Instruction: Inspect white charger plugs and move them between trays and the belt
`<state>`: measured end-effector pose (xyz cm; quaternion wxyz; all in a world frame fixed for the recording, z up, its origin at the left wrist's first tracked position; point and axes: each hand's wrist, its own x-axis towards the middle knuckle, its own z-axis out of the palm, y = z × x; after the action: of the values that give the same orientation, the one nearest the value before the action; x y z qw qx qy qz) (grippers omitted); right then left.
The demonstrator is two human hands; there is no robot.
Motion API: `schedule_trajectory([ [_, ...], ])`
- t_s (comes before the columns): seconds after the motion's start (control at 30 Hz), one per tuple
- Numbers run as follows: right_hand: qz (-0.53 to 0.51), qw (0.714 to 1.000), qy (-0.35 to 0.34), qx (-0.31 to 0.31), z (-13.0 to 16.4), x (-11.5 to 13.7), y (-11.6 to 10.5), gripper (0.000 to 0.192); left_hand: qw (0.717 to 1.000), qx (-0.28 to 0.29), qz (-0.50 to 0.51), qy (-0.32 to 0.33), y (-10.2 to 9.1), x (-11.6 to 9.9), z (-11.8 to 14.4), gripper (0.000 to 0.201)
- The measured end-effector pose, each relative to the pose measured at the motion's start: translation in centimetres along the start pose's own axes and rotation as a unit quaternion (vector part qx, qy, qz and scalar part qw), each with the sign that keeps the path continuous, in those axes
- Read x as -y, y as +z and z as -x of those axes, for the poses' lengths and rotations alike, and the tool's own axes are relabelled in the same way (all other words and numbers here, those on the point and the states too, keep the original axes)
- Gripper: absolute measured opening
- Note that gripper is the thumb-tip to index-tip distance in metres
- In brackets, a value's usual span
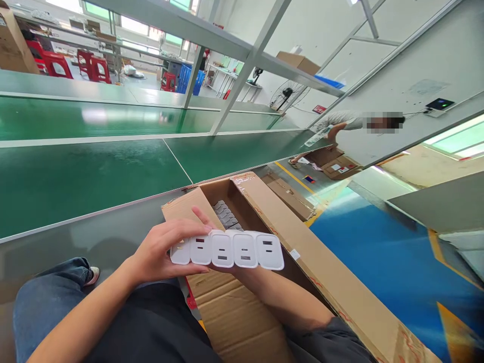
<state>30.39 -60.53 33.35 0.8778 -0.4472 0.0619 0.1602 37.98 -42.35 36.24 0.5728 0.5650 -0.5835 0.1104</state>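
A row of several white USB chargers (222,250) is held up in front of me, over the opening of a long cardboard box. Their rounded faces point toward me, each with a wide and a narrow port slot. My left hand (161,249) is closed on the row's left end, thumb below and fingers above. My right hand (245,274) is behind and under the same row, mostly hidden by it. A finger that seems to belong to it sticks up behind the chargers. Inside the cardboard box (260,204), several grey-white pieces (227,214) lie in rows.
A green-topped bench (94,181) runs along the left and ahead, with metal frame posts (236,80) rising from it. One box flap (234,312) folds toward my lap. At the far end, a person (340,126) leans over the bench near open cartons (340,164).
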Motion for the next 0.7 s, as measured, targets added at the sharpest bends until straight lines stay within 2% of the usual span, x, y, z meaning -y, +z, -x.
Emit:
schedule_trajectory([
  [0.17,-0.044,0.996,-0.015,0.071,0.0,0.2,-0.6,0.078,1.0,0.006,-0.019,-0.023,0.0,0.5,0.5,0.049],
  [0.33,-0.068,0.996,0.0,0.052,-0.2,-0.7,-2.0,0.077,0.999,0.008,-0.03,-0.031,-0.1,0.6,0.6,0.048],
  [0.5,-0.095,0.99,0.004,0.101,-0.6,-0.6,-1.8,0.08,0.991,0.032,-0.131,0.003,-0.4,-0.1,0.1,0.044],
  [0.6,-0.089,0.991,0.031,0.09,-1.1,-0.4,-1.3,0.073,0.981,0.066,-0.182,0.012,-0.4,-0.4,-0.1,0.046],
  [0.7,-0.073,0.993,0.072,0.058,-1.5,-0.5,-1.2,0.074,0.977,0.089,-0.194,0.006,-0.2,-0.6,-0.1,0.047],
])
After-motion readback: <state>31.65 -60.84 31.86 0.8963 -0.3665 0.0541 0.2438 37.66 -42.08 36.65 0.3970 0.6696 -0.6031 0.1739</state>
